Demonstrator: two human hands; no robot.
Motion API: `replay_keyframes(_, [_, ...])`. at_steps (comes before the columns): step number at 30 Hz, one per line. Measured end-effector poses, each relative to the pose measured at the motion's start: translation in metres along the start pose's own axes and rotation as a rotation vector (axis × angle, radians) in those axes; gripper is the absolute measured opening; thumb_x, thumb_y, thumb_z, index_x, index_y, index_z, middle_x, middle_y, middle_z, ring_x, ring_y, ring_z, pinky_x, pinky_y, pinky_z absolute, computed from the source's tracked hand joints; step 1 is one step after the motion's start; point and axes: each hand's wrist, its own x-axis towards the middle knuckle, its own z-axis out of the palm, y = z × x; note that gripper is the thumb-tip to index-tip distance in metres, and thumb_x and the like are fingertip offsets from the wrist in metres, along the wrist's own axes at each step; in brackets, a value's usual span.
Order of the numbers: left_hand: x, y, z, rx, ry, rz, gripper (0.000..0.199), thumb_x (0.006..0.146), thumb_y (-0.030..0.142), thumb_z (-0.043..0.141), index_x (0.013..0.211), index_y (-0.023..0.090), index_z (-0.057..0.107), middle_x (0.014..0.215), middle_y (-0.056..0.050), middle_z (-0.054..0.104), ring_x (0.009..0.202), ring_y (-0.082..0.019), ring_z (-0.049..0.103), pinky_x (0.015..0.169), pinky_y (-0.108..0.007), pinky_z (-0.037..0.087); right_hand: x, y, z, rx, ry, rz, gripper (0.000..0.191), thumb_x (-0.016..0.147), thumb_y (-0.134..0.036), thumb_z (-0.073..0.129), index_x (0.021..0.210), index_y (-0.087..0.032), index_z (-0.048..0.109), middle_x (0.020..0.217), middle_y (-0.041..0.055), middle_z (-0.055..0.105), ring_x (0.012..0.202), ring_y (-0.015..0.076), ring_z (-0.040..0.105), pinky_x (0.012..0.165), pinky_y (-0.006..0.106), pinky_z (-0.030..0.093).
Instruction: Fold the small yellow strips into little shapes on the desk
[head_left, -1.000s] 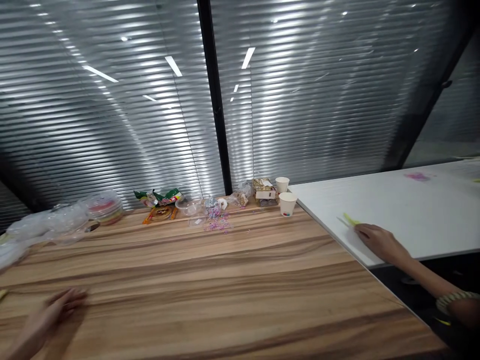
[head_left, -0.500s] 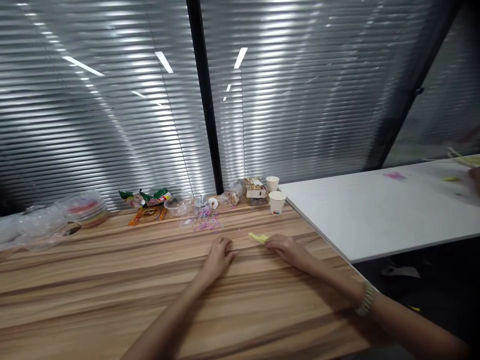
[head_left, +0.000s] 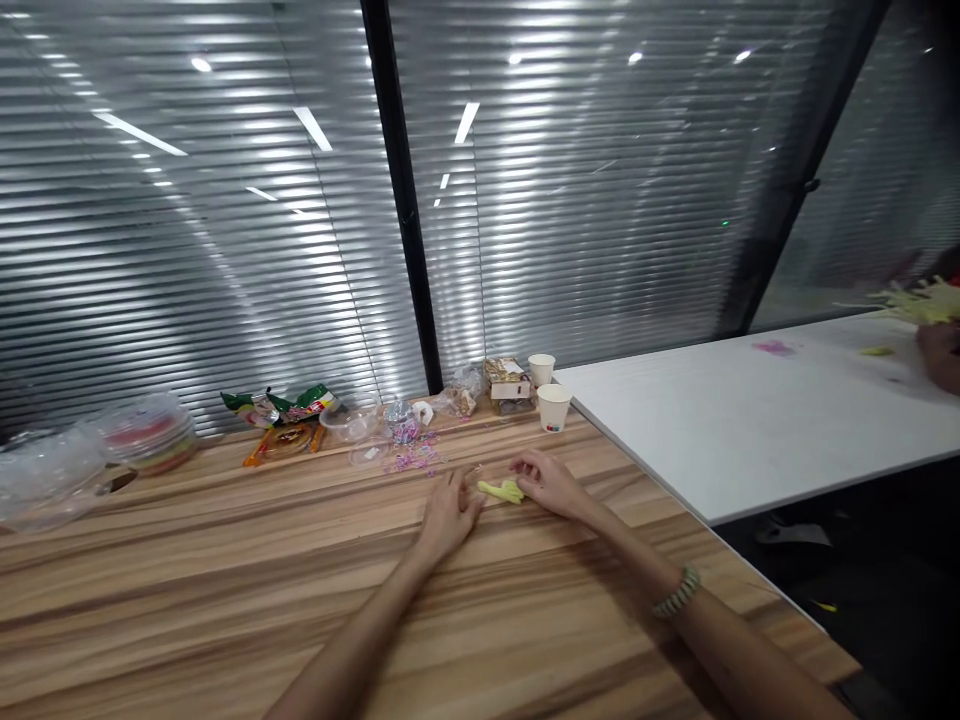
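A small pale yellow, soft-looking strip (head_left: 501, 490) with a split, bunched right end lies on the wood-grain table (head_left: 247, 600) between my hands. Just left of it rests my left hand (head_left: 448, 515), its fingers stretched down to the tabletop and its thumb apart, beside the strip's narrow end. My right hand (head_left: 551, 485) is at the bunched end, with curved fingers raised and the thumb apart from them. The thumb tip is close to the strip; whether it touches, I cannot tell.
Pink and purple bits (head_left: 416, 455), a clear bowl (head_left: 351, 424), green snack bags (head_left: 289, 405), paper cups (head_left: 554, 408) and stacked plastic containers (head_left: 150, 435) line the back edge. On the white table (head_left: 660, 420) at right, another person's hand (head_left: 941, 350) holds a fringed yellow bundle (head_left: 922, 300).
The yellow strip has moved left, and my right hand has shifted left and loosened around its end. My left hand has moved slightly right. The other person's bundle is more in view.
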Motion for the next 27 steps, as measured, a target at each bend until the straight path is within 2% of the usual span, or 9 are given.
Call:
replay_keyframes(2, [0.004,0.002,0.001,0.075,-0.04,-0.003,0.034,0.078,0.03,0.048,0.111,0.023,0.052,0.098,-0.007,0.055,0.089,-0.02,0.052,0.076,-0.031,0.038,-0.005,0.001,0.0,-0.091,-0.039,-0.028,0.019,0.071,-0.017,0.052,0.088,-0.014,0.061,0.086,0.0065,0.06,0.079,0.0172,0.053,0.07,0.026,0.04])
replay_keyframes(4, [0.006,0.005,0.001,0.123,-0.076,-0.039,0.025,0.078,0.03,0.048,0.1,0.024,0.059,0.096,-0.006,0.056,0.086,-0.02,0.054,0.073,-0.03,0.038,-0.009,0.003,-0.001,-0.169,-0.082,-0.064,0.014,0.074,-0.02,0.052,0.083,-0.015,0.062,0.084,0.0062,0.059,0.082,0.0179,0.052,0.071,0.027,0.039])
replay_keyframes(7, [0.008,0.007,0.0,0.087,-0.072,-0.053,0.018,0.077,0.031,0.05,0.087,0.022,0.063,0.089,-0.004,0.059,0.08,-0.018,0.055,0.069,-0.026,0.038,-0.011,0.005,-0.001,-0.215,-0.129,-0.098,0.012,0.078,-0.019,0.05,0.078,-0.016,0.062,0.079,0.0049,0.058,0.08,0.0171,0.052,0.068,0.025,0.038])
replay_keyframes(12, [0.008,0.003,0.0,-0.206,-0.036,-0.132,0.023,0.076,0.032,0.05,0.081,0.014,0.064,0.066,-0.003,0.062,0.06,-0.015,0.054,0.056,-0.023,0.039,-0.01,0.008,0.001,-0.196,-0.05,-0.121,0.016,0.083,-0.018,0.044,0.079,-0.016,0.059,0.077,0.0048,0.056,0.075,0.0158,0.051,0.065,0.025,0.037])
replay_keyframes(15, [0.009,0.004,0.002,-0.354,-0.023,-0.171,0.026,0.073,0.034,0.053,0.081,0.012,0.065,0.065,-0.004,0.063,0.055,-0.014,0.053,0.052,-0.023,0.039,-0.009,0.004,-0.001,-0.12,0.056,-0.129,0.016,0.085,-0.017,0.04,0.081,-0.015,0.056,0.08,0.0051,0.053,0.072,0.0147,0.049,0.064,0.025,0.038])
replay_keyframes(18, [0.007,0.011,0.004,-0.402,-0.01,-0.131,0.024,0.071,0.033,0.056,0.079,0.013,0.068,0.069,-0.005,0.066,0.059,-0.015,0.055,0.056,-0.023,0.04,-0.009,-0.006,-0.003,-0.045,0.152,-0.149,0.016,0.086,-0.016,0.038,0.083,-0.015,0.054,0.081,0.0054,0.052,0.074,0.0146,0.049,0.067,0.026,0.039])
replay_keyframes(22, [0.004,0.017,0.007,-0.535,-0.052,-0.117,0.024,0.071,0.033,0.058,0.083,0.016,0.069,0.077,-0.005,0.068,0.067,-0.018,0.058,0.063,-0.025,0.043,-0.012,-0.017,0.002,0.039,0.08,-0.221,0.013,0.085,-0.018,0.041,0.081,-0.016,0.053,0.079,0.0045,0.054,0.074,0.0142,0.05,0.066,0.025,0.039])
replay_keyframes(27, [0.005,0.011,0.012,-0.712,0.007,-0.265,0.026,0.066,0.032,0.063,0.082,0.012,0.069,0.077,-0.008,0.069,0.065,-0.019,0.06,0.062,-0.027,0.047,-0.016,-0.021,0.014,0.123,0.042,-0.154,0.012,0.083,-0.019,0.045,0.083,-0.016,0.056,0.079,0.0046,0.061,0.073,0.0145,0.055,0.065,0.024,0.041])
